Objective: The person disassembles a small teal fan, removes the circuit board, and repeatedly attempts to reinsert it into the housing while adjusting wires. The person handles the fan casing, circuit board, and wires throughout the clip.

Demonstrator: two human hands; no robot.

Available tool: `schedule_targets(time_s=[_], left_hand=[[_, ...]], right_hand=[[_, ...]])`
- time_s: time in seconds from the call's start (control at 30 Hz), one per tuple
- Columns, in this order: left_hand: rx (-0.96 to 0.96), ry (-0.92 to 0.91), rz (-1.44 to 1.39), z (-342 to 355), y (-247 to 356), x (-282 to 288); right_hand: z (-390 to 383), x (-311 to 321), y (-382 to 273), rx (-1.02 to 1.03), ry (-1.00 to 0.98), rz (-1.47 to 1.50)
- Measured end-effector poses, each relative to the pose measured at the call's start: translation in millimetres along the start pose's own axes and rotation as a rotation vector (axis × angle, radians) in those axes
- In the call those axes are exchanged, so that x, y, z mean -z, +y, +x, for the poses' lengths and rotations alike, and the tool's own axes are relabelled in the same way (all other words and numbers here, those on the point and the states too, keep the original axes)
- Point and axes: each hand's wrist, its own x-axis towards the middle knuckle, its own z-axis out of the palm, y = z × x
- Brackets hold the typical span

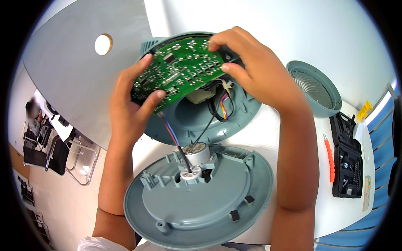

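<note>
A green circuit board (pixel 180 69) is held tilted between both my hands, its soldered component side facing me. My left hand (pixel 132 92) pinches its left end, thumb on the face. At the right end, my right hand (pixel 255 67) grips the edge between thumb and fingers. Behind and below the board lies an open grey-green plastic housing (pixel 243 113), with a bundle of coloured wires (pixel 225 106) in it. Red and blue wires (pixel 168 127) run from the board down to a round grey-green base (pixel 192 209), which carries a silver cylindrical part (pixel 197 154).
On the white table (pixel 301 167) at right stand a grey-green ring-shaped cover (pixel 320 90), an orange screwdriver (pixel 328 161) and an open black tool case (pixel 347 167). A grey panel with a hole (pixel 83 79) rises at left. Black chairs (pixel 56 152) and a person are beyond.
</note>
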Motion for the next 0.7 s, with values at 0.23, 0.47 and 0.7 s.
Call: schedule_targets(time_s=[0.23,0.47,0.7], left_hand=[[-0.055,0.003,0.043,0.7,1.6,1.9],[-0.014,-0.026,0.111,-0.2,8.3,4.9],[0.019,-0.032,0.133,-0.9,8.4,3.5]], right_hand=[[1.8,0.5,-4.1,0.028,0.001,-0.039],[2.1,0.7,-5.8,0.044,-0.012,-0.064],[1.5,0.1,-9.1,0.028,-0.002,-0.125]])
